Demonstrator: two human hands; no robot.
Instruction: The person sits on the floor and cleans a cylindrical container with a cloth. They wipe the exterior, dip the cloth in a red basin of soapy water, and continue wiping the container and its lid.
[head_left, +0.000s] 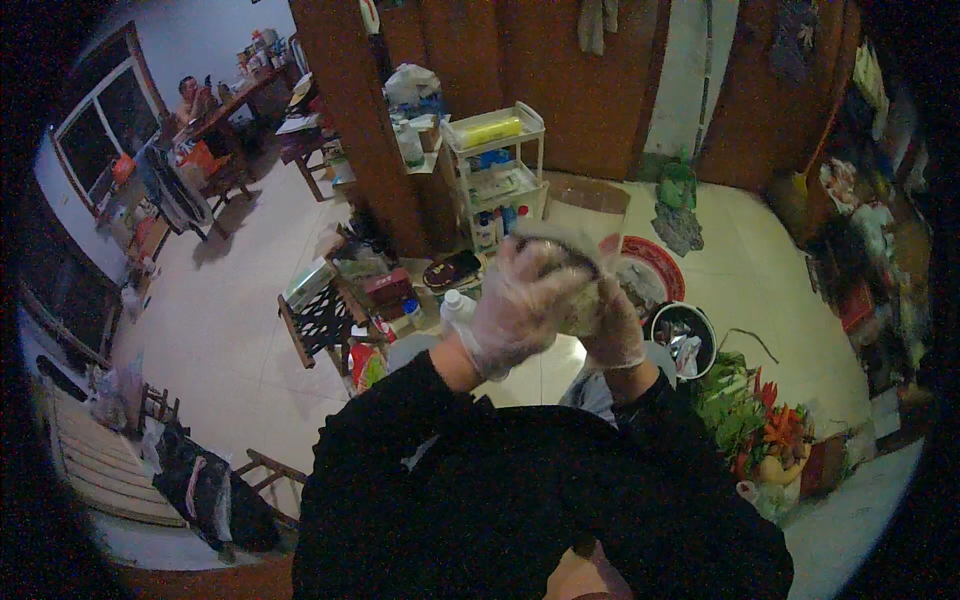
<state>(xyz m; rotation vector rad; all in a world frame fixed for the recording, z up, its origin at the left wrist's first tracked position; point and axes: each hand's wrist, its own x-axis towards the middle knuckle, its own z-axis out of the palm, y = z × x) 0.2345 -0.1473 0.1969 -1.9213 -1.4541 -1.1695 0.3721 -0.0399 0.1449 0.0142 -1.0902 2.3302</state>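
Note:
Both my hands wear clear plastic gloves and are raised together before me, blurred by motion. My left hand (517, 307) has its fingers curled over a pale object with a dark rim (581, 309). Along the other side, my right hand (616, 322) grips the same object. Blur and the gloves hide what it is. Below and beyond the right hand is a red-rimmed basin (670, 264) with greyish contents. A dark bin with a white rim (712, 352) stands close by on the right, holding crumpled wrappers. Near the left hand stands a white bottle (457, 302).
A white shelf cart (495, 161) stands ahead beside a wooden pillar (352, 112). Leafy greens (727, 405) and red peppers (766, 394) lie at right. Left are a wooden lattice stool (324, 321) and a small box (388, 283). Another person (193, 105) sits far left.

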